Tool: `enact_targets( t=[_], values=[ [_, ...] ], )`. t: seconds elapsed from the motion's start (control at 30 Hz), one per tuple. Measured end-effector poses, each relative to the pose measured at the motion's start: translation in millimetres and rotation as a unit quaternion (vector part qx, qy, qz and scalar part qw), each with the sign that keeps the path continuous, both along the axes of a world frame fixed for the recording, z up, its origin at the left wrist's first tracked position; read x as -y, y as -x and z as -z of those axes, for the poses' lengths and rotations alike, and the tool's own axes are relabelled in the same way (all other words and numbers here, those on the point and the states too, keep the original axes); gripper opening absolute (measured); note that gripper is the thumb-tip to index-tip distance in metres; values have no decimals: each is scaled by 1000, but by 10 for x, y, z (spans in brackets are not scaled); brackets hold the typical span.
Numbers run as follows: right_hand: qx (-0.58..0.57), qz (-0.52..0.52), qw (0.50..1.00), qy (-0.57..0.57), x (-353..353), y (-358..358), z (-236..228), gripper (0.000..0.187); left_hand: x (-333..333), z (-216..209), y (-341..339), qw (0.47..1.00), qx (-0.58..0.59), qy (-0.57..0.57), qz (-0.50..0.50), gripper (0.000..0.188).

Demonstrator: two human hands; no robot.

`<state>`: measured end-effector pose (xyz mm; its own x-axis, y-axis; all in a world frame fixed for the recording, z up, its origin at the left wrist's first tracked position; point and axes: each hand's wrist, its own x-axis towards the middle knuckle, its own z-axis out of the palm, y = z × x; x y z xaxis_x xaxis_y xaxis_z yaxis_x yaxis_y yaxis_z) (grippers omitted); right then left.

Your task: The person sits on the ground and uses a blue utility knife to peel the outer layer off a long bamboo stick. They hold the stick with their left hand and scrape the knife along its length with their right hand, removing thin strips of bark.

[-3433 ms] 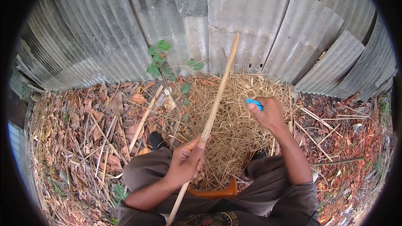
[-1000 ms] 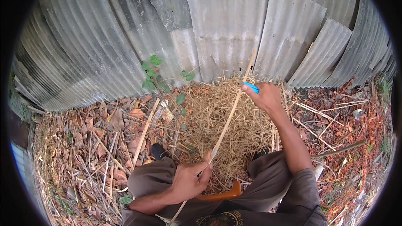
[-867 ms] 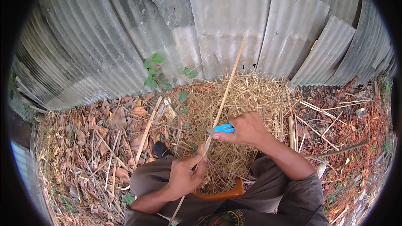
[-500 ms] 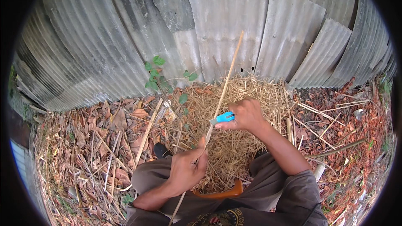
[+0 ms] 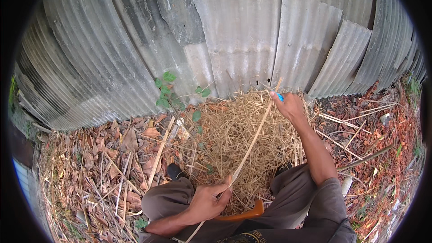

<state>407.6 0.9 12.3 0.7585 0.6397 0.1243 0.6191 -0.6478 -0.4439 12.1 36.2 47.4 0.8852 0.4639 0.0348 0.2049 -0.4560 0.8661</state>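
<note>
A long, thin pale strip, apparently bamboo [image 5: 254, 141], runs slantwise from between my legs up toward the metal wall. My left hand [image 5: 209, 202] is closed around its lower part, with the tail end sticking out below the fist. Farther away, near the strip's upper tip, my right hand [image 5: 291, 108] grips a blue utility knife [image 5: 280, 96]. The knife lies against or right beside the strip; its blade is mostly hidden by my fingers and too small to make out. Fine straw-like shavings [image 5: 243, 117] are heaped under the strip.
A corrugated metal wall [image 5: 243, 40] rises ahead. A leafy green plant [image 5: 166, 92] grows at its foot. Dry leaves [image 5: 130, 141] and loose sticks [image 5: 161, 153] cover the ground on both sides. An orange curved object [image 5: 246, 213] lies between my legs.
My right hand has slid the knife away from me along the strip, from near my left hand to its far end. The strip's tip has dropped and swung right.
</note>
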Motion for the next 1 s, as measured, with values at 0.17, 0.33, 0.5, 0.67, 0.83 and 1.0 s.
enact_targets(
  t=[0.17,0.33,0.5,0.67,0.83,1.0],
  values=[
    [62,-214,973,67,-1,946,-170,85,-32,48,-13,984,-43,162,-61,30],
    [77,-160,983,35,102,698,-114,85,16,73,29,988,-53,142,-16,29],
    [84,-114,989,40,137,510,-223,86,26,89,143,997,-42,72,-1,28],
    [73,-263,961,52,225,1243,-324,84,-24,227,64,995,46,75,-53,33],
    [109,-232,966,19,203,1170,-289,83,-43,222,112,995,43,65,-59,30],
    [108,-309,944,39,242,1546,-285,76,-11,136,69,985,14,130,-114,23]
  ],
)
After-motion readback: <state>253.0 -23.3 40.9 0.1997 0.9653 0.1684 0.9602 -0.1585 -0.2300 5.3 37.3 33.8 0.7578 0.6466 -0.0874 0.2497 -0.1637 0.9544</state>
